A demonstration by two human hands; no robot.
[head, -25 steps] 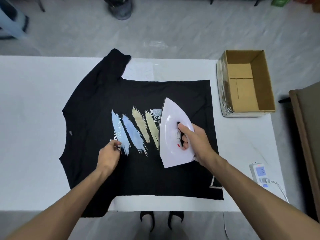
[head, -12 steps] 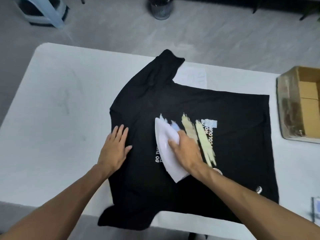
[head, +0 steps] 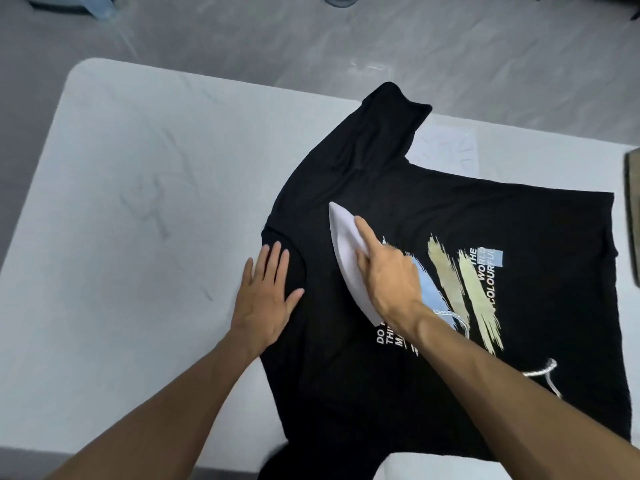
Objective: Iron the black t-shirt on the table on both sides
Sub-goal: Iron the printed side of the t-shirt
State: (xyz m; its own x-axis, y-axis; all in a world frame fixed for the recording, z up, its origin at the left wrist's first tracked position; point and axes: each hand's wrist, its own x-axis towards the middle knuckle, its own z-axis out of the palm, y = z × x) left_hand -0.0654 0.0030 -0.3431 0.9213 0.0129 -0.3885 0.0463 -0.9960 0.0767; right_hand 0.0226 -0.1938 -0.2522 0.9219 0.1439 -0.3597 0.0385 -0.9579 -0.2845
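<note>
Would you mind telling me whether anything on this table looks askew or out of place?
The black t-shirt lies skewed, its near sleeve hanging over the table edge, and the cord trails across the fabric behind the iron.

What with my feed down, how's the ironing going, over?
Left hand flat on shirt edge. Right hand grips iron, on shirt beside print. Cord lies on shirt.

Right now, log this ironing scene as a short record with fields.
garment: black t-shirt spread on the white table, printed side up
tool: iron flat on the shirt, between collar and print
right hand: grips the iron from above, forefinger stretched along it
left hand: flat, fingers straight, pressing the collar edge
cord: trails over the shirt near the right forearm
</note>
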